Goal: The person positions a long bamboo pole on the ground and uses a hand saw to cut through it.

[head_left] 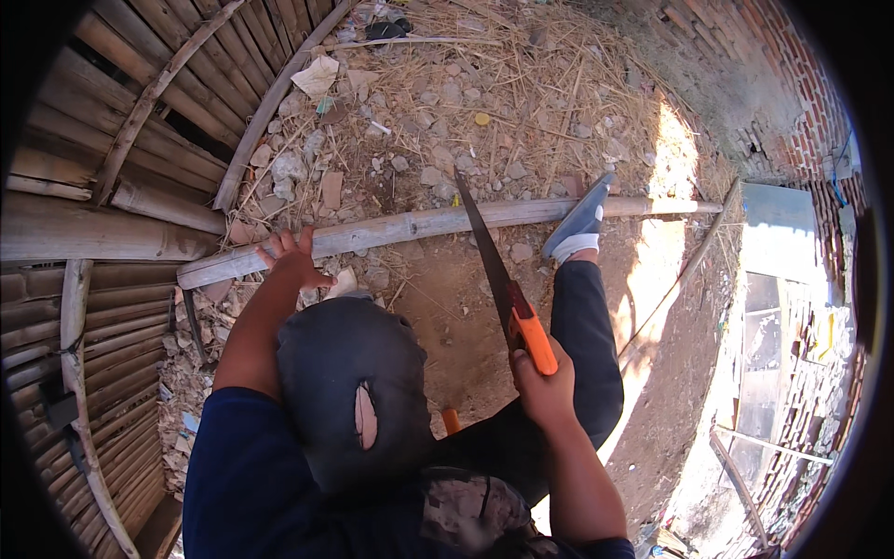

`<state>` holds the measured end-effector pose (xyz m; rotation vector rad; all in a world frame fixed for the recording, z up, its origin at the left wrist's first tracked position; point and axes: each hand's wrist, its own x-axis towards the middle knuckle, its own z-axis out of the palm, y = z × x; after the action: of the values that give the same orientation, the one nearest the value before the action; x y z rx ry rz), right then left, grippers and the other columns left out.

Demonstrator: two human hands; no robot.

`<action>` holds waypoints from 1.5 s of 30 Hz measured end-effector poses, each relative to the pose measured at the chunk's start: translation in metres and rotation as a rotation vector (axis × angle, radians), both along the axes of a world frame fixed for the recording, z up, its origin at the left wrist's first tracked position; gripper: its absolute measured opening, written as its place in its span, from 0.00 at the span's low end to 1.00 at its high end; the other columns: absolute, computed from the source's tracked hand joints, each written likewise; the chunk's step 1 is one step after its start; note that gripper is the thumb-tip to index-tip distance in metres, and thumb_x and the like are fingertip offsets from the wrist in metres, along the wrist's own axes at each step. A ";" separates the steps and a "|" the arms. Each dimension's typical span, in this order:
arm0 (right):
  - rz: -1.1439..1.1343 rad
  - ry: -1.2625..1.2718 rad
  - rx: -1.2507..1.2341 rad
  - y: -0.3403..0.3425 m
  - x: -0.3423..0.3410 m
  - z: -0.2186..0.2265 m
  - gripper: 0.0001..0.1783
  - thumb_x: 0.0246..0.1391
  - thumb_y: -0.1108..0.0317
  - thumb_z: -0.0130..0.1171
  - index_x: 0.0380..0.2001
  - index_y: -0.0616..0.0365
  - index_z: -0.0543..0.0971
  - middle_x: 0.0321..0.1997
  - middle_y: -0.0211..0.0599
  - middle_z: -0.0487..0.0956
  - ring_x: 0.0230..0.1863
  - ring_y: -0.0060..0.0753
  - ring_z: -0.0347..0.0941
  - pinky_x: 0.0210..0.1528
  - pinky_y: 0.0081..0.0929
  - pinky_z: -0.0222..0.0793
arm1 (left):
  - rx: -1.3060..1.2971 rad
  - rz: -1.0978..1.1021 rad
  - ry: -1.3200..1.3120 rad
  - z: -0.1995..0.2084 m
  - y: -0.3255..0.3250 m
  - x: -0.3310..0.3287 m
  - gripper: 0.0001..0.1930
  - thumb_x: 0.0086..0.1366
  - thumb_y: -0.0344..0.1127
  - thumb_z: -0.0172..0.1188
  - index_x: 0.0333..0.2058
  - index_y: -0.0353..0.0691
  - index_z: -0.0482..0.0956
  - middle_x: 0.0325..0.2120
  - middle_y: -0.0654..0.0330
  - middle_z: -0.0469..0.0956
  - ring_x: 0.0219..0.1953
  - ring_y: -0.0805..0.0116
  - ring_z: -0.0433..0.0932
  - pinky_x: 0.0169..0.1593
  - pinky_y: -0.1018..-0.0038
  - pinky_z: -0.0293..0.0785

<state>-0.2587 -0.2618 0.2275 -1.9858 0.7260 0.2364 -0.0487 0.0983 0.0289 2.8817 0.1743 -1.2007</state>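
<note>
A long bamboo pole (400, 226) lies across the ground in front of me. My left hand (294, 261) is on the pole near its left end, fingers spread and the palm over its near side. In my right hand (545, 380) is a handsaw (489, 247), gripped by its orange and black handle. The dark blade points away from me and passes over the pole's middle; I cannot tell whether it touches. My foot in a blue-grey shoe (580, 219) rests on the pole, right of the blade. A bent knee in torn dark trousers (326, 410) is close by my left arm.
Bamboo slat walls (102, 363) rise on the left. Stones, dry straw and broken pieces (428, 121) cover the ground beyond the pole. A brick wall (792, 84) stands at the far right. A thin stick (689, 270) slants near the pole's right end.
</note>
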 end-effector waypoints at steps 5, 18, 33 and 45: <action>-0.149 0.094 0.123 -0.007 -0.070 0.080 0.12 0.59 0.70 0.61 0.43 0.65 0.79 0.31 0.32 0.80 0.29 0.20 0.75 0.35 0.23 0.71 | 0.028 -0.003 0.011 -0.005 -0.005 0.002 0.73 0.44 0.71 0.77 0.78 0.61 0.35 0.78 0.39 0.35 0.79 0.33 0.29 0.71 0.25 0.26; -0.120 0.027 0.174 -0.006 0.010 0.016 0.09 0.62 0.71 0.58 0.42 0.65 0.76 0.27 0.27 0.76 0.24 0.17 0.71 0.27 0.21 0.68 | 0.018 0.001 0.003 0.002 0.000 0.001 0.71 0.45 0.70 0.77 0.78 0.60 0.36 0.77 0.40 0.37 0.79 0.33 0.29 0.71 0.26 0.28; -0.119 0.160 0.094 -0.034 -0.099 0.102 0.12 0.57 0.70 0.62 0.40 0.68 0.77 0.23 0.28 0.75 0.22 0.16 0.69 0.26 0.20 0.66 | 0.027 0.018 -0.007 -0.012 -0.003 -0.001 0.72 0.43 0.70 0.78 0.78 0.62 0.36 0.77 0.40 0.37 0.79 0.34 0.31 0.71 0.27 0.27; 0.018 -0.089 -0.060 -0.037 -0.083 0.066 0.13 0.59 0.65 0.63 0.38 0.64 0.77 0.26 0.31 0.77 0.25 0.20 0.72 0.31 0.22 0.68 | 0.007 0.036 -0.021 -0.011 -0.005 0.001 0.70 0.45 0.68 0.77 0.78 0.64 0.37 0.78 0.39 0.35 0.79 0.34 0.30 0.71 0.27 0.23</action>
<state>-0.3414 -0.2988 0.2939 -2.0466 0.6648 0.1378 -0.0481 0.0936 0.0176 2.8831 0.2296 -1.1668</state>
